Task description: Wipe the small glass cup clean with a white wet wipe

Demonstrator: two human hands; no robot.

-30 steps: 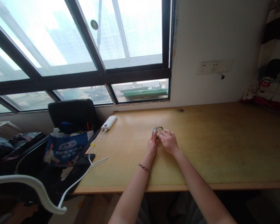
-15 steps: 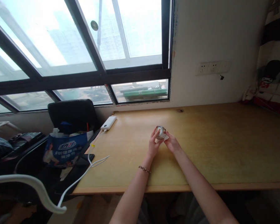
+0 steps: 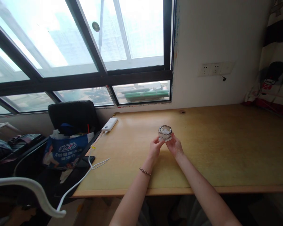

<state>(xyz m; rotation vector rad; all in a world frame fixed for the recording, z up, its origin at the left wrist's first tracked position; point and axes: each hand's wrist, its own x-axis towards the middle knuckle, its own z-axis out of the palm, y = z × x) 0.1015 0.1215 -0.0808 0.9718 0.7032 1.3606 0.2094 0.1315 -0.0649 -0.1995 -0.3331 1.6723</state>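
Note:
Over the wooden tabletop, both my hands hold a small glass cup point(image 3: 164, 132) with a faceted rim. Its round opening is tilted up toward me, and whitish material shows through it. My left hand point(image 3: 155, 148) is closed on the cup's lower left side. From the lower right, my right hand point(image 3: 174, 146) grips it, with its fingers partly hidden beneath. A scrap of white, perhaps tissue point(image 3: 162, 140), shows along the cup's underside between my hands; I cannot tell which hand grips it.
The wooden table point(image 3: 226, 147) stretches right. A white power bank point(image 3: 109, 124) with a white cable lies at its left edge. Beyond that, a blue bag point(image 3: 65, 152) rests on a black chair point(image 3: 73, 113). A curved white bar point(image 3: 25, 182) crosses the lower left.
My left fingers have come out of the cup's opening and down to its lower edge. The cup now faces up more openly, and my right hand has shifted slightly to the right.

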